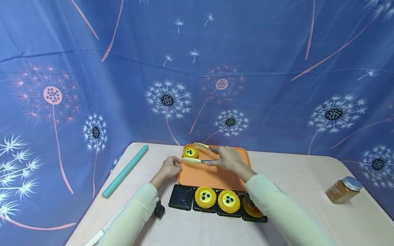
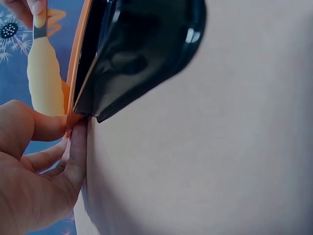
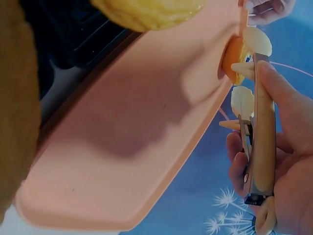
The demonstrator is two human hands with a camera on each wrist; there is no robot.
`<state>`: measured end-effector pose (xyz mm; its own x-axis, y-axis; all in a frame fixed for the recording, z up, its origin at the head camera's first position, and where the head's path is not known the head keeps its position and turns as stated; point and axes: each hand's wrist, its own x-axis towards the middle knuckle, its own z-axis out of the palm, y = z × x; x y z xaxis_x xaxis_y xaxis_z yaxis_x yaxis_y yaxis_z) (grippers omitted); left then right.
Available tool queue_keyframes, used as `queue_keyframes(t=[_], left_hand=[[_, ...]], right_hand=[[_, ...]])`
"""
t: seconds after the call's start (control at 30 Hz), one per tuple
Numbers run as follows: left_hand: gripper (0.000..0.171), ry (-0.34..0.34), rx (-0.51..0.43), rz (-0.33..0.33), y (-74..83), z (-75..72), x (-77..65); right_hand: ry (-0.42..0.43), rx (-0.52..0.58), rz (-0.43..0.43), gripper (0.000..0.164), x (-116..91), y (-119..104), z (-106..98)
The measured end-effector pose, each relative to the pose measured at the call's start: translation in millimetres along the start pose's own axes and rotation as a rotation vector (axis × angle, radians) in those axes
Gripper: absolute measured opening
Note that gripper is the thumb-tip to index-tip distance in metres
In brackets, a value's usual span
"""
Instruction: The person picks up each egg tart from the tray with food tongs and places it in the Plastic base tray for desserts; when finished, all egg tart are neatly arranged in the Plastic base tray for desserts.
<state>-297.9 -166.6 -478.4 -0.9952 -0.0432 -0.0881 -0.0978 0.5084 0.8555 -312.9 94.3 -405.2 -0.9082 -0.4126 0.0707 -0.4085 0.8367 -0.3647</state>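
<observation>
My right hand (image 1: pixel 227 158) grips a pair of tongs (image 3: pixel 264 142) with cream-coloured tips, spread over the far left of an orange tray (image 1: pixel 212 174). Between the tips sits an egg tart (image 1: pixel 190 152) with dark blue dots on top; whether the tips touch it I cannot tell. At the tray's left edge, my left hand (image 1: pixel 170 166) pinches the rim between thumb and fingers, as the left wrist view shows (image 2: pixel 44 161). In front of the tray stands a row of black square boxes. The leftmost box (image 1: pixel 181 197) holds nothing; two others carry egg tarts (image 1: pixel 205 197) (image 1: pixel 229 201).
The rightmost box holds another tart (image 1: pixel 253 209), partly hidden by my right sleeve. A teal roll (image 1: pixel 125 171) lies at the left. A jar with a metal lid (image 1: pixel 343 190) stands far right. A white-handled tool (image 1: pixel 101 233) lies by my left forearm.
</observation>
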Motion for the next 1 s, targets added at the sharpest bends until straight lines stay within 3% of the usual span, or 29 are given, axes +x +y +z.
queue_keyframes(t=[0.27, 0.5, 0.87, 1.0], left_hand=[[0.015, -0.017, -0.012, 0.043, 4.9, 0.7, -5.2], [0.019, -0.008, -0.002, 0.003, 1.8, 2.0, -1.1], [0.020, -0.003, 0.016, 0.017, 3.1, -0.9, -3.2], [0.020, -0.004, 0.022, 0.021, 0.9, -1.3, -2.7]], right_hand=[[0.025, -0.035, -0.021, 0.041, 2, 1, 3], [0.038, -0.020, -0.053, 0.037, 4, 2, 4], [0.059, 0.001, -0.042, 0.039, 3, -1, -12], [0.058, -0.048, -0.066, 0.052, -1, 0, -17]])
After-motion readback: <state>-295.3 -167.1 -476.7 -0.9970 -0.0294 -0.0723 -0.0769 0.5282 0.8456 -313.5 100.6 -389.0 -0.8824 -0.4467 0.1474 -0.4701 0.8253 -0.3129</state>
